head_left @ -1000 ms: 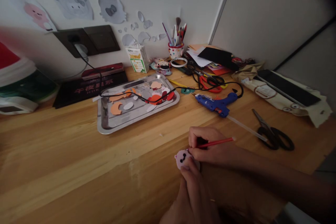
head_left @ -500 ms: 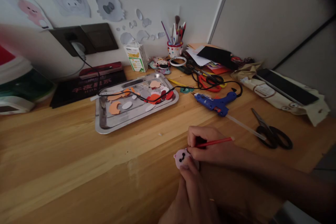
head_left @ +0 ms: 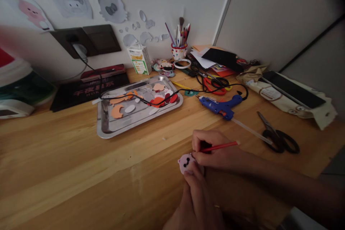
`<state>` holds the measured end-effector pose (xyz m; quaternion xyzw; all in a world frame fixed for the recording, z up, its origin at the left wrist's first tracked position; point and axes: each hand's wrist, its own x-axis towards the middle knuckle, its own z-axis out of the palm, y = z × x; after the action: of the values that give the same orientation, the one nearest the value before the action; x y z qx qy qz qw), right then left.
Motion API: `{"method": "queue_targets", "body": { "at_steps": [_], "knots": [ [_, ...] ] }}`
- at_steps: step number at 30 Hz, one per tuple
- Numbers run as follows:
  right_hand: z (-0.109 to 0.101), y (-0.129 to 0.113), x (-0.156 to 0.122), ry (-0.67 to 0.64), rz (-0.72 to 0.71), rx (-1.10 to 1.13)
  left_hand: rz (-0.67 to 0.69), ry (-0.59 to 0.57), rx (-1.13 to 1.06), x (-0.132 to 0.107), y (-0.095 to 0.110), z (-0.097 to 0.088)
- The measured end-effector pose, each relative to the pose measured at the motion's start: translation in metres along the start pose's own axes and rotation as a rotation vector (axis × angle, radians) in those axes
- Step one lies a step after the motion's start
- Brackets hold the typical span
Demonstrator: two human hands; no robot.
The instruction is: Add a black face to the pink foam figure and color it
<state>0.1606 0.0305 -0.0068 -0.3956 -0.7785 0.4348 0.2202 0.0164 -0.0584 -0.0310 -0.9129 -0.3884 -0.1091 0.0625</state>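
A small pink animal-shaped cutout with black face marks lies on the wooden table, low and right of centre. My left hand is closed over its lower right part, fingers pressing it and hiding some of it. In my right hand is a slim red pencil, gripped as for writing. The pencil's tip is hidden by the fingers, at the cutout's upper right edge. Beyond my right hand lies a blue hot glue gun with a clear glue stick in its back end.
A metal tray holds several orange, red and white cutouts, with a black cord across it. Black-handled scissors lie at the right. Behind stand a brush cup and a drink carton. A phone rests on a cream packet.
Almost nothing differs. The view has shifted very slightly; both hands keep their places at the pink cutout.
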Motion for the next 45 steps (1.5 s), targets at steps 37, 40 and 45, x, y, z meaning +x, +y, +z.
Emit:
{"method": "queue_targets", "body": {
  "at_steps": [37, 40, 45],
  "knots": [
    [0.0, 0.002, -0.001, 0.0, -0.043, -0.015, 0.07, -0.051, 0.024, -0.007, -0.003, 0.01],
    [-0.001, 0.002, -0.001, 0.005, -0.045, -0.013, 0.097, -0.05, 0.027, -0.008, -0.004, 0.013],
    [-0.002, 0.001, -0.002, 0.005, -0.044, -0.01, 0.149, -0.033, 0.031, -0.006, -0.006, 0.019]
  ]
}}
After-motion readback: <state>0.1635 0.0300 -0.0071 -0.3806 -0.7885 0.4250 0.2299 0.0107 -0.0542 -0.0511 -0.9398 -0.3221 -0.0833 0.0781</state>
